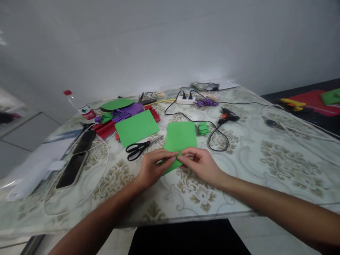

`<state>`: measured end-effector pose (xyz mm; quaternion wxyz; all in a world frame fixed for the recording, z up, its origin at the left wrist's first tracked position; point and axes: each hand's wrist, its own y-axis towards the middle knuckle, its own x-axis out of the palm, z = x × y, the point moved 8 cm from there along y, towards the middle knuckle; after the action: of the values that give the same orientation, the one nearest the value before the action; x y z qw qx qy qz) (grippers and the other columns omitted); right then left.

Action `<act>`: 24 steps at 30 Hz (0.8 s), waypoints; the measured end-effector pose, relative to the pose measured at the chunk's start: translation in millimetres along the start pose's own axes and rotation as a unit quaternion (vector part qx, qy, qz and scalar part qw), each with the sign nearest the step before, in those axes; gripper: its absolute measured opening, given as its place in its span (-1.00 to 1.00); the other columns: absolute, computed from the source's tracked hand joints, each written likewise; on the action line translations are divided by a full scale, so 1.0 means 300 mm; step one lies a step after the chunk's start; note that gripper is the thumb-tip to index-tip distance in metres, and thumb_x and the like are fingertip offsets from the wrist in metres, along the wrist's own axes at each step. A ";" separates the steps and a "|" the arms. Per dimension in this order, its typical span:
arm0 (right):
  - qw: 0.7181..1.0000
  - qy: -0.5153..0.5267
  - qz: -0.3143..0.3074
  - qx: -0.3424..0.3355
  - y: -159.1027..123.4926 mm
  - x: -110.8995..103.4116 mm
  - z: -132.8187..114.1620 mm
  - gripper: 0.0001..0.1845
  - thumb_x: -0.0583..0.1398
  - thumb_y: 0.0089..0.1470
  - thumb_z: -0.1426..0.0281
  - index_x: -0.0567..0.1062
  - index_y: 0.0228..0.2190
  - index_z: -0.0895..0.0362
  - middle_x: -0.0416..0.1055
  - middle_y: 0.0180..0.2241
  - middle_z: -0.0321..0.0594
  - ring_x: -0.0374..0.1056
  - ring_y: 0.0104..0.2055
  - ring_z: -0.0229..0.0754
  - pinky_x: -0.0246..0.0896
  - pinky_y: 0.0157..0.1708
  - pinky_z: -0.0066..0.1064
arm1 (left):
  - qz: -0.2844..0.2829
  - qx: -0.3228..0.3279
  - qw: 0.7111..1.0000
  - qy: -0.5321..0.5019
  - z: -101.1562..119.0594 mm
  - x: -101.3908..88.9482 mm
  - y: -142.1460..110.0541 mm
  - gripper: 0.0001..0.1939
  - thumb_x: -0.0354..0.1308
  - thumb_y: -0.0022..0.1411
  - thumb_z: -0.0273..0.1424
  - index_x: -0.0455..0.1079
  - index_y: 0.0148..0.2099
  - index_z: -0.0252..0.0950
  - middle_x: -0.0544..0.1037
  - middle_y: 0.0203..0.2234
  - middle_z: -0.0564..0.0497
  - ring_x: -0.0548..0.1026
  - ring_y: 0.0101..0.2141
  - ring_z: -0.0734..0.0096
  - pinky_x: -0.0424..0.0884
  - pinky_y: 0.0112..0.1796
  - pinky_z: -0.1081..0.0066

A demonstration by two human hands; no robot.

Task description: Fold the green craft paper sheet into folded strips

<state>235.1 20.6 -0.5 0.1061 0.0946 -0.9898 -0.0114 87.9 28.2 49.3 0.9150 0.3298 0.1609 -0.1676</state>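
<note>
My left hand (153, 165) and my right hand (203, 164) meet at the near part of some stacked green paper sheets (181, 135). Fingertips of both hands pinch a small green paper piece (179, 154), partly hidden by the fingers; its exact shape is too small to tell. Black-handled scissors (138, 149) lie just left of the sheets, blades pointing right. Behind them rests another green sheet (136, 127). A little bundle of folded green paper strips (203, 128) sits right of the stack.
A glue gun (227, 116) with a looping black cord lies to the right. At the back stands a white power strip (186, 100). Left are a phone (73, 170), a tilted-looking bottle (86, 110) and red paper (106, 129). A yellow glue gun (293, 104) lies far right.
</note>
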 end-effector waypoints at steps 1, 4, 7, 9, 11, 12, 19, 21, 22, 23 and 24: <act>1.000 -0.005 -0.003 0.005 0.000 0.001 0.004 -0.68 0.42 -0.04 0.15 0.59 -0.36 0.13 0.58 -0.44 -0.28 0.53 -0.42 -0.23 0.54 -0.32 -0.37 | -0.004 0.003 1.000 -0.001 0.001 0.003 -0.002 -0.83 0.27 0.28 -0.46 0.64 -0.11 -0.23 0.67 -0.38 -0.07 0.58 -0.40 0.37 0.45 -0.38 0.43; 1.000 -0.026 -0.004 0.009 0.000 -0.003 0.003 -0.67 0.42 -0.04 0.15 0.61 -0.37 0.15 0.58 -0.46 -0.27 0.53 -0.46 -0.23 0.53 -0.37 -0.40 | -0.010 -0.001 1.000 0.008 -0.003 0.006 -0.006 -0.84 0.27 0.28 -0.45 0.63 -0.11 -0.25 0.68 -0.35 -0.08 0.59 -0.36 0.36 0.47 -0.34 0.42; 1.000 -0.024 0.014 0.001 0.008 -0.022 -0.012 -0.65 0.43 -0.06 0.13 0.61 -0.37 0.15 0.58 -0.49 -0.27 0.53 -0.48 -0.23 0.51 -0.41 -0.43 | -0.003 -0.043 0.999 0.027 -0.028 -0.004 -0.006 -0.82 0.29 0.26 -0.43 0.59 -0.07 -0.26 0.67 -0.33 -0.07 0.60 -0.35 0.37 0.49 -0.31 0.43; 0.999 -0.017 0.038 -0.003 0.016 -0.043 -0.021 -0.63 0.44 -0.10 0.11 0.61 -0.38 0.14 0.57 -0.51 -0.28 0.53 -0.49 -0.20 0.51 -0.42 -0.41 | 0.020 -0.068 0.997 0.024 -0.048 -0.021 -0.005 -0.81 0.31 0.23 -0.42 0.55 -0.08 -0.27 0.65 -0.33 -0.05 0.60 -0.33 0.37 0.51 -0.29 0.43; 0.998 -0.017 0.061 -0.008 0.025 -0.065 -0.029 -0.62 0.45 -0.12 0.10 0.60 -0.39 0.13 0.55 -0.53 -0.29 0.53 -0.49 -0.18 0.53 -0.40 -0.37 | 0.049 -0.080 0.996 0.006 -0.066 -0.041 -0.004 -0.83 0.33 0.20 -0.40 0.49 -0.14 -0.28 0.60 -0.34 -0.02 0.58 -0.33 0.39 0.50 -0.28 0.44; 0.997 -0.019 0.069 -0.013 0.028 -0.073 -0.032 -0.62 0.45 -0.12 0.09 0.60 -0.39 0.13 0.55 -0.53 -0.30 0.53 -0.49 -0.18 0.54 -0.39 -0.36 | 0.060 -0.086 0.994 -0.005 -0.075 -0.049 -0.004 -0.82 0.34 0.20 -0.38 0.45 -0.17 -0.28 0.57 -0.35 0.00 0.56 -0.34 0.40 0.49 -0.30 0.46; 0.994 -0.029 0.088 -0.065 0.032 -0.093 -0.054 -0.67 0.43 -0.07 0.11 0.61 -0.39 0.09 0.57 -0.45 -0.26 0.52 -0.42 -0.14 0.58 -0.33 -0.25 | 0.018 -0.064 0.994 0.084 -0.055 -0.062 0.014 -0.82 0.21 0.31 -0.34 0.35 -0.34 -0.28 0.48 -0.48 0.05 0.43 -0.46 0.45 0.38 -0.41 0.45; 0.993 -0.037 0.087 -0.073 0.032 -0.093 -0.062 -0.68 0.43 -0.05 0.11 0.62 -0.38 0.09 0.58 -0.44 -0.25 0.53 -0.40 -0.13 0.58 -0.31 -0.24 | 0.007 -0.025 0.991 0.133 -0.022 -0.067 0.023 -0.80 0.16 0.34 -0.36 0.36 -0.36 -0.27 0.49 -0.48 0.04 0.43 -0.45 0.43 0.38 -0.38 0.41; 0.993 -0.040 0.086 -0.076 0.033 -0.093 -0.066 -0.69 0.43 -0.05 0.12 0.63 -0.38 0.09 0.58 -0.43 -0.24 0.53 -0.39 -0.13 0.58 -0.31 -0.24 | 0.002 -0.006 0.989 0.149 -0.008 -0.069 0.027 -0.80 0.15 0.35 -0.37 0.36 -0.37 -0.27 0.50 -0.48 0.03 0.44 -0.44 0.42 0.38 -0.37 0.39; 0.992 -0.044 0.085 -0.079 0.033 -0.093 -0.069 -0.70 0.42 -0.04 0.13 0.63 -0.38 0.09 0.58 -0.43 -0.24 0.53 -0.39 -0.13 0.58 -0.30 -0.24 | -0.003 0.011 0.987 0.161 0.003 -0.070 0.030 -0.80 0.13 0.35 -0.39 0.36 -0.37 -0.28 0.51 -0.47 0.02 0.44 -0.43 0.40 0.38 -0.35 0.38; 0.992 -0.047 0.085 -0.081 0.034 -0.095 -0.073 -0.70 0.42 -0.04 0.13 0.63 -0.38 0.10 0.58 -0.43 -0.24 0.53 -0.39 -0.13 0.58 -0.30 -0.25 | -0.005 0.024 0.985 0.170 0.011 -0.072 0.032 -0.80 0.13 0.35 -0.40 0.36 -0.37 -0.28 0.51 -0.47 0.01 0.45 -0.42 0.40 0.38 -0.34 0.37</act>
<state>265.0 35.9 15.3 0.0671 0.0009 -0.9940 -0.0867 73.2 37.3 65.5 0.8653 0.3743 0.3121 -0.1176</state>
